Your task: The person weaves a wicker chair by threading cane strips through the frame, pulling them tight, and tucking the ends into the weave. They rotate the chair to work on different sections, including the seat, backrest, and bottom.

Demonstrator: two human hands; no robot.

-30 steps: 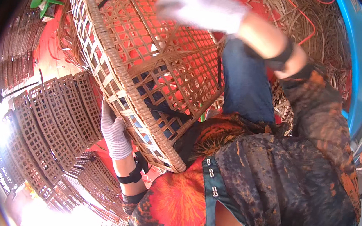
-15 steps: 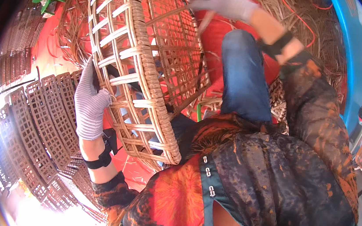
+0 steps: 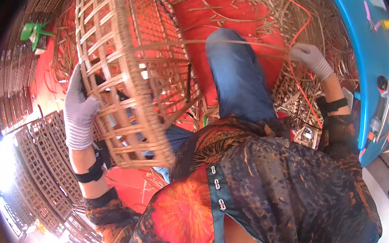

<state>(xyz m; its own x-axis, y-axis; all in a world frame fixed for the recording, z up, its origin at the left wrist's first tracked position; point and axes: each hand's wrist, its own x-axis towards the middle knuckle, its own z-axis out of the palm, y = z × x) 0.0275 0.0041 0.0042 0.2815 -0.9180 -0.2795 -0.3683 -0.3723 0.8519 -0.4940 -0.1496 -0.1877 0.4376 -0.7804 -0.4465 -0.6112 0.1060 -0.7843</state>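
Note:
A woven wicker basket (image 3: 130, 74) stands tilted in front of me on the left, with its open lattice side and thickly wrapped rim toward me. My left hand (image 3: 80, 116), in a striped knit glove, grips the lattice from the left, thumb against the weave; some fingertips are hidden. Out to the right is my gloved right hand (image 3: 311, 59), closed on the end of a long, thin weaving strip (image 3: 193, 41). That strip stretches nearly straight from the basket rim, over my knee, to the right hand. It is slightly blurred.
Lattice woven panels (image 3: 49, 153) lean at the left. A small green stool-like object (image 3: 35, 36) stands beyond them. Loose strips (image 3: 319, 16) litter the red floor covering (image 3: 194, 14). An orange cord (image 3: 303, 31) crosses them. A blue table (image 3: 356, 43) with small items borders the right.
My right hand has swung from the basket's far rim out to the right, drawing the strip out long. Basket and left hand have shifted slightly left in view, still joined.

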